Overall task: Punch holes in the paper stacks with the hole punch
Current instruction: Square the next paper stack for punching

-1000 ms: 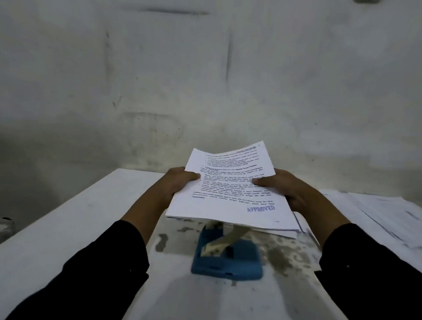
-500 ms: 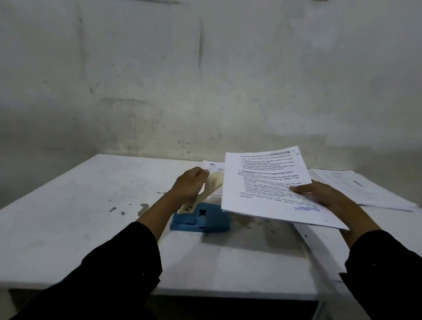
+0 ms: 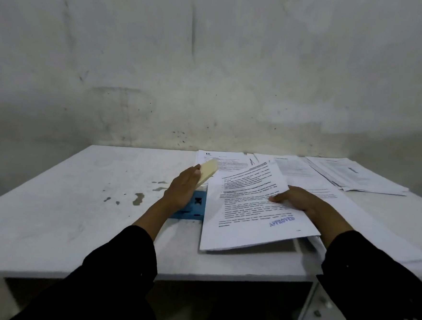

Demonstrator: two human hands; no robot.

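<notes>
White table (image 3: 65,199): left hand (image 3: 181,190) on hole punch (image 3: 191,206), right hand (image 3: 299,203) gripping paper stack (image 3: 246,212).

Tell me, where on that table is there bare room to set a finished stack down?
The left half of the table is bare, from its left edge to the left hand on the hole punch, apart from a few stains. The right side is crowded: the held stack under the right hand, and more papers along the wall.

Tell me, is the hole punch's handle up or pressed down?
Up: the cream handle slants above the blue base, left hand resting on it.
</notes>
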